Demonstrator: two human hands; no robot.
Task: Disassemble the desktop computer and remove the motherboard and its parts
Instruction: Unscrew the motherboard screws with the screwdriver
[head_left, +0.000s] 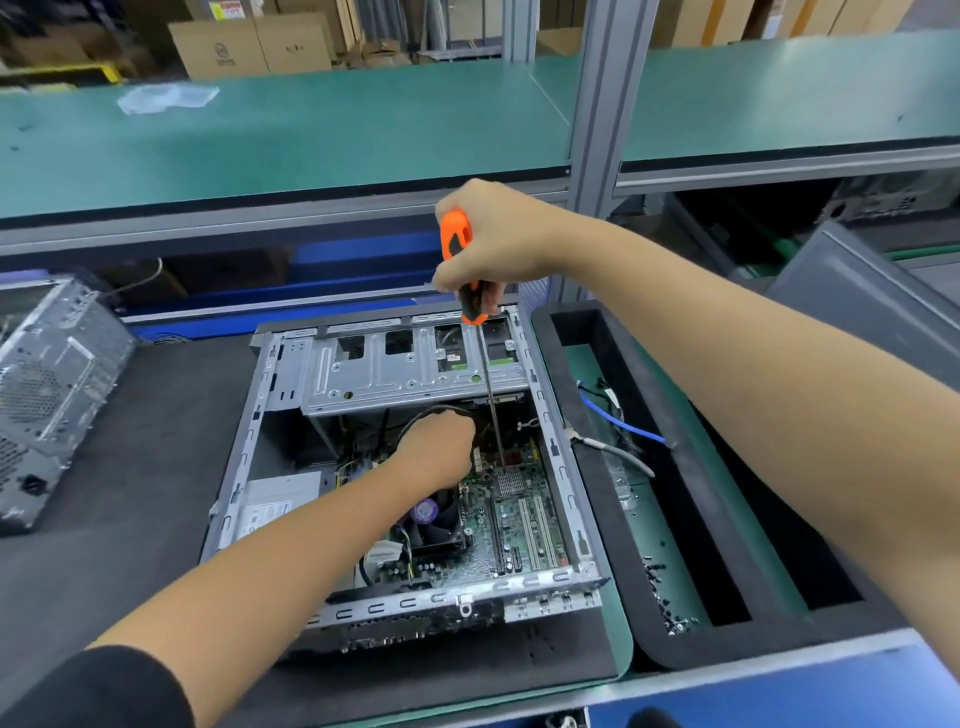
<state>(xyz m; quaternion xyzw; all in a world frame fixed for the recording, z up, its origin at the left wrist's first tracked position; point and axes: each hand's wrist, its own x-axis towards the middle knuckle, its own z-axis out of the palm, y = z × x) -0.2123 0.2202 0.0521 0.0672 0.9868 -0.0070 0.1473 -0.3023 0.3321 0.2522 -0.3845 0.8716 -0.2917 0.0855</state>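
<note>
An open desktop case (558, 457) lies on its side on the dark mat. Inside it sits the green motherboard (524, 525) with a black CPU fan (434, 519). My right hand (493, 234) is shut on an orange and black screwdriver (457, 244). The screwdriver stands upright, and its long shaft reaches down to the board's upper part near a small heatsink (509, 480). My left hand (439, 449) is inside the case, left of the shaft tip, closed around black cables (415, 415). Its fingers are hidden, so the grip itself cannot be seen.
A second grey case (52, 384) stands at the left. Right of the open case is a black foam tray (608, 467) holding loose cables and several small screws (670, 608). A green shelf (311, 140) runs across the back above the bench. A grey panel (872, 291) leans at the right.
</note>
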